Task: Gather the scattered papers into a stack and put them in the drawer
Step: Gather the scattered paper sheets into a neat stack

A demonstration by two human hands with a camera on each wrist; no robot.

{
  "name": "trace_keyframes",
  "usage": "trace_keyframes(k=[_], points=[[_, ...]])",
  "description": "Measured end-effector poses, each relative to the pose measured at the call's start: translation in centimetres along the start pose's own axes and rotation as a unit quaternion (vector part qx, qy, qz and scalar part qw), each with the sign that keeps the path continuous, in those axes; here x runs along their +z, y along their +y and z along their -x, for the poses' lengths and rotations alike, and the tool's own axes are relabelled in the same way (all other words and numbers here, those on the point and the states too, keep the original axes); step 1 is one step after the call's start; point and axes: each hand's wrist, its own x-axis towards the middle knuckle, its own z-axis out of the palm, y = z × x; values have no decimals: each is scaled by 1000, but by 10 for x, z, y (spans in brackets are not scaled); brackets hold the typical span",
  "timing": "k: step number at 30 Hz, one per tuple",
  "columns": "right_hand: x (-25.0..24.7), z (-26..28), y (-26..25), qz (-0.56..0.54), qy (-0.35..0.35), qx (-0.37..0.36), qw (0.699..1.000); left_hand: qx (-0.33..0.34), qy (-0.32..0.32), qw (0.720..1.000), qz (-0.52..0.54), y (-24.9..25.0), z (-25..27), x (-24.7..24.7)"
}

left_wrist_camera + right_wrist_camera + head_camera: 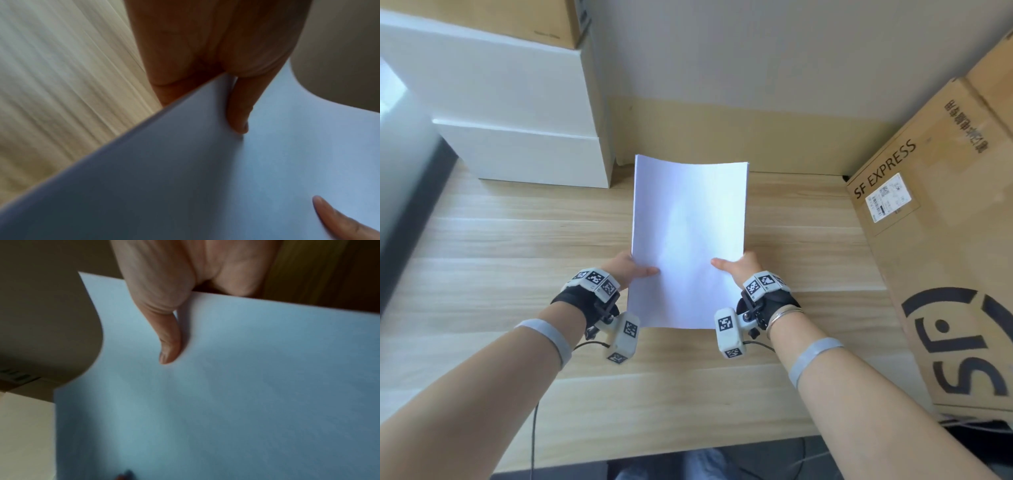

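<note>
A stack of white papers (688,236) is held above the wooden desk (517,240), its far edge curling slightly. My left hand (635,269) pinches the stack's left edge, thumb on top and fingers hidden beneath. My right hand (736,265) pinches the right edge the same way. In the left wrist view the thumb (238,113) lies flat on the papers (226,186), and the other hand's thumb tip shows at the lower right. The right wrist view shows the thumb (168,340) pressing on the papers (246,386). No drawer is in view.
White boxes (517,113) are stacked at the desk's back left, with a brown carton on top. A large SF Express cardboard box (935,240) stands along the right side. A wall (756,68) closes the back. The desk's near edge (654,452) runs below my forearms.
</note>
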Motion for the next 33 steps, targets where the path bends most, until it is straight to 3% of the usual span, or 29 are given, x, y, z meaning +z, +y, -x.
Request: trace_keyframes(k=[4,10,24,33], points=[[4,10,6,33,-29,45,998,-21,-1,1000,10,-25,-8,-8],[7,17,14,32,-42,53,997,-24,-1,999,22,-26,20,4],[-17,39,66,-21,-87,2,996,37,40,992,115,-73,53,56],[0,48,87,-50,-107,-60,991,36,90,987,131,-104,80,58]])
